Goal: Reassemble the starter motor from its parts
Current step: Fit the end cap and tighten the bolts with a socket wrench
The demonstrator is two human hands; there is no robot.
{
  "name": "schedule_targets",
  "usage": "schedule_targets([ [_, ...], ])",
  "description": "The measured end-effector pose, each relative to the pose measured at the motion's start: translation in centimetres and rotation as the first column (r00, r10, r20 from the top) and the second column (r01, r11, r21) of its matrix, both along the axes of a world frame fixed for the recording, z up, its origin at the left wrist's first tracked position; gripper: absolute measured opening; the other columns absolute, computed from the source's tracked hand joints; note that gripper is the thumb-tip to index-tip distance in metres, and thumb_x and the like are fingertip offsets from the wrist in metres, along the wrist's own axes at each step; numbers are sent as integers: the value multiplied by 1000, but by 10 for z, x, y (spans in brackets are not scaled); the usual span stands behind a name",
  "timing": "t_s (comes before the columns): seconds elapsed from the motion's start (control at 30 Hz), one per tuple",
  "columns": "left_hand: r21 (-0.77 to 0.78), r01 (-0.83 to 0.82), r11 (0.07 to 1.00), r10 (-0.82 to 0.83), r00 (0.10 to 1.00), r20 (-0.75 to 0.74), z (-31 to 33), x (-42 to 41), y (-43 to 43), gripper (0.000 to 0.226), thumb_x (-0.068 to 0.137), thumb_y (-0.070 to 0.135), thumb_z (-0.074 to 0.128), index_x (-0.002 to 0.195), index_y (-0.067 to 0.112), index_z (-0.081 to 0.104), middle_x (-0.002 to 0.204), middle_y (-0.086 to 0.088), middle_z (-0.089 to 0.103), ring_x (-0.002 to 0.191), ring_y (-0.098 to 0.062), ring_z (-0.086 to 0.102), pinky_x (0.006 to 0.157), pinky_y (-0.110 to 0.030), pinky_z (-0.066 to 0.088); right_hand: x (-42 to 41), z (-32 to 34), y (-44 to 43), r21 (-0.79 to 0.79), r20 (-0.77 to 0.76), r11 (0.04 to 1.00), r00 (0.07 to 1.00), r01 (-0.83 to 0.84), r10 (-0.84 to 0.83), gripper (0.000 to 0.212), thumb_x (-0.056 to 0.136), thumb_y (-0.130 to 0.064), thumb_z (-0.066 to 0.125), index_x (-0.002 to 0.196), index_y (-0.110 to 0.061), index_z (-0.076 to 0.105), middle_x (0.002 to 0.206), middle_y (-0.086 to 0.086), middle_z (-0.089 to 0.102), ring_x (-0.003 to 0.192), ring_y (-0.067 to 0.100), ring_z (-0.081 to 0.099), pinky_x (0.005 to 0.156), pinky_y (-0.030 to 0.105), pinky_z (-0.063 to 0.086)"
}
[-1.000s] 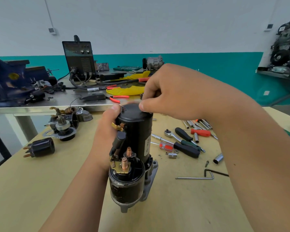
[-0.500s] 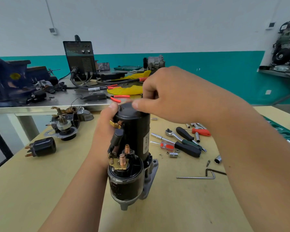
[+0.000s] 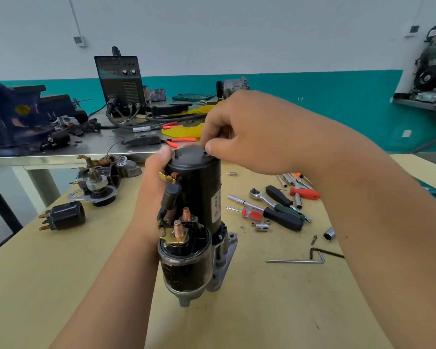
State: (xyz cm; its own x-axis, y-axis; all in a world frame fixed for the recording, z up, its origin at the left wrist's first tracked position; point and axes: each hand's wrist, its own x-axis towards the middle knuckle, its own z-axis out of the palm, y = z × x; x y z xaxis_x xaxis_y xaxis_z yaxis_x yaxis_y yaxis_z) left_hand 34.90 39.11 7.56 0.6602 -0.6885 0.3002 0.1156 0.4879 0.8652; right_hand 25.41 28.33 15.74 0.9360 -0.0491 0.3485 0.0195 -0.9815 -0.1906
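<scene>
My left hand (image 3: pixel 150 190) wraps the starter motor (image 3: pixel 199 197), which stands upright on the table (image 3: pixel 61 273) directly under my grip. Above it my right hand (image 3: pixel 249 132) is curled, thumb pressed to forefinger at the right rim of the end cap (image 3: pixel 189 158) (whether a screw sits between them I cannot tell). In the last second that thumb slid rightward, baring a hole (image 3: pixel 206 153), so I judge the cap not yet fastened. Right of the grip lie a ratchet (image 3: pixel 258 195) and screwdrivers (image 3: pixel 282 219); left, a loose solenoid (image 3: pixel 66 215); beyond, a steel bench (image 3: pixel 61 149), a welder (image 3: pixel 121 84) and a teal wall (image 3: pixel 312 96).
</scene>
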Motion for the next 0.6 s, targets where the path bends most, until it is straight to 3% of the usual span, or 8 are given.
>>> schedule_targets([
  [0.1,29,-80,996,80,997,1,2,-2,-4,87,104,20,18,29,14,61,40,1,60,36,-2,58,34,-13,42,3,0,1,-95,7,994,999,55,-54,25,95,-33,52,84,-18,69,74,-3,63,60,5,52,48,15,35],
  [0.17,6,-39,999,39,999,-3,-3,2,-5,80,101,22,22,34,13,65,45,1,63,40,-2,60,37,-13,44,4,0,2,-156,23,984,996,85,-82,33,96,-39,50,83,-13,67,77,5,64,62,11,50,50,23,35],
  [0.33,-62,191,980,-188,981,44,-14,12,2,46,81,45,39,71,26,80,73,4,74,66,-5,70,56,-18,55,-3,2,3,-82,-24,996,999,28,-30,16,97,-34,50,94,-27,65,84,-16,59,76,0,53,61,15,38],
  [0.47,-81,256,963,-255,967,29,-13,10,-1,38,55,49,63,72,20,80,74,-1,75,67,-10,71,56,-22,56,0,2,2,-240,1,967,996,89,-91,31,97,-38,48,77,-19,60,73,0,59,66,12,54,53,28,38],
  [0.53,-53,231,972,-232,973,-15,-12,6,-3,36,56,47,63,66,17,79,70,-3,73,62,-11,70,53,-22,55,4,0,1,-301,33,941,988,157,-154,37,97,-43,44,65,-24,43,66,-3,47,59,11,44,50,30,31],
  [0.6,7,152,988,-151,983,-106,-7,1,-7,40,76,42,53,60,14,77,63,-4,71,54,-11,68,48,-20,53,7,-3,-2,-317,49,928,981,195,-190,41,98,-44,41,62,-25,34,65,-4,41,58,10,39,52,30,31],
])
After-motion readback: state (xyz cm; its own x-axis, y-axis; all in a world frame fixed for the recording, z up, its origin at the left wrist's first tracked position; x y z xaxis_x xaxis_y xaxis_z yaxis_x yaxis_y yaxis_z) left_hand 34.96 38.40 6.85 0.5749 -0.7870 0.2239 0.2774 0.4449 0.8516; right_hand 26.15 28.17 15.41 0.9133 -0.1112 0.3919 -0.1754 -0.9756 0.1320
